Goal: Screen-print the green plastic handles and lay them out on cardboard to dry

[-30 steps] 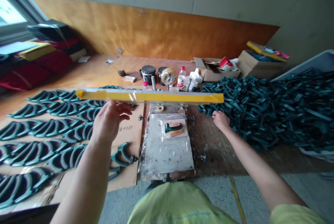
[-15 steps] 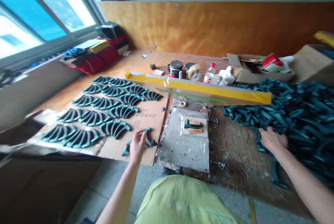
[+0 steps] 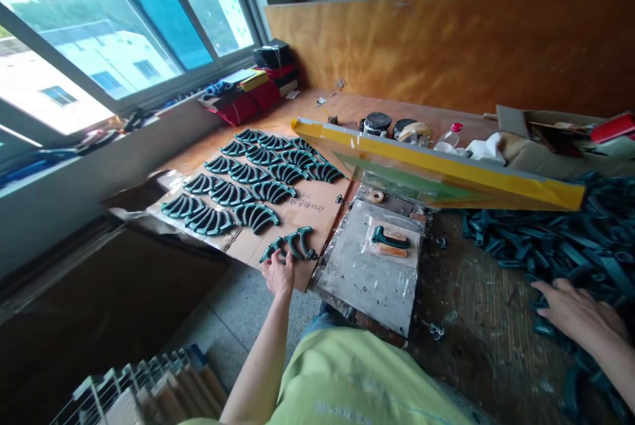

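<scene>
My left hand is at the near edge of a cardboard sheet, its fingers closed on the near end of a dark green curved handle. Similar handles lie close beside it in a small group. My right hand, thumb and forefinger apart, reaches over the near edge of a big heap of green handles; its other fingers are partly hidden. Between the hands, one green handle rests in a small block on a grey metal plate.
Rows of fanned handles cover much of the cardboard. A yellow-edged screen frame slants above the plate's far end. Behind it stand black-lidded tubs, a bottle and a cardboard box. A tape roll lies near the plate.
The view has swung left. My left hand has shifted from the right-hand handle of the small group to the left one. My right hand stays by the heap, its thumb now spread.
</scene>
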A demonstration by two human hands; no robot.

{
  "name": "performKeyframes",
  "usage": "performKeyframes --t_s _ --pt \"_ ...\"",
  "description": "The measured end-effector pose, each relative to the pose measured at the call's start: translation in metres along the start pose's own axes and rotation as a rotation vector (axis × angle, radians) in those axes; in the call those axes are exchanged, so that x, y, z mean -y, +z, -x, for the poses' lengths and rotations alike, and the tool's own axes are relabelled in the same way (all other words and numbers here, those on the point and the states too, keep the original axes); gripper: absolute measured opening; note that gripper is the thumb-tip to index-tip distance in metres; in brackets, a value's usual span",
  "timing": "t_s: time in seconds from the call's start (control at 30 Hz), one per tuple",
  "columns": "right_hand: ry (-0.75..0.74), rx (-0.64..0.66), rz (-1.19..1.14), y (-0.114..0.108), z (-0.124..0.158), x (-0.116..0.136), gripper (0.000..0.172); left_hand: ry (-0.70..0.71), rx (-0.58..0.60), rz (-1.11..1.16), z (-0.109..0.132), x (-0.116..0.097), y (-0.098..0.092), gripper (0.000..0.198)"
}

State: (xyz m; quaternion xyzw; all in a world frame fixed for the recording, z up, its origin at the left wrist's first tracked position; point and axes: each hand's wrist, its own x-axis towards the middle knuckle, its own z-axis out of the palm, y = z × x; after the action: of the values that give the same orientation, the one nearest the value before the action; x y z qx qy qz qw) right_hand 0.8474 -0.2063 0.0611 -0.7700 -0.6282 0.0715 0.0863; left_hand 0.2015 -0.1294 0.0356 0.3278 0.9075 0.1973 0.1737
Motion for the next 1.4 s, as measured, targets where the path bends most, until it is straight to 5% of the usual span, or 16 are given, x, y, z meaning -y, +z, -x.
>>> performKeyframes --t_s 0.1,0.27,0.37,0.87,1.1,1.4 --pt "-0.132 -0.050 0.068 0.013 -0.010 0.067 0.036 -0.072 0.007 -0.007 -0.006 0.004 -0.001 0.058" --pt "-0.389 -0.139 -0.239 0.048 -0.036 0.202 0.035 -0.147 -0.012 -0.016 -0.013 0.002 0.004 0.059" --pt "-0.478 -0.182 -0.330 0.064 -0.045 0.245 0.032 -0.141 -0.025 -0.020 -0.018 0.002 0.007 0.052" --pt "-0.560 -0.288 -0.411 0.061 -0.053 0.265 0.034 0.038 -0.026 -0.103 -0.035 0.015 -0.002 0.030" --pt "-0.445 -0.349 -0.506 0.040 -0.034 0.286 0.032 0.038 -0.006 -0.107 -0.035 0.018 -0.009 0.025" --pt "-0.380 -0.331 -0.647 0.040 -0.004 0.322 0.027 0.121 0.048 0.054 -0.014 0.005 -0.026 0.028"
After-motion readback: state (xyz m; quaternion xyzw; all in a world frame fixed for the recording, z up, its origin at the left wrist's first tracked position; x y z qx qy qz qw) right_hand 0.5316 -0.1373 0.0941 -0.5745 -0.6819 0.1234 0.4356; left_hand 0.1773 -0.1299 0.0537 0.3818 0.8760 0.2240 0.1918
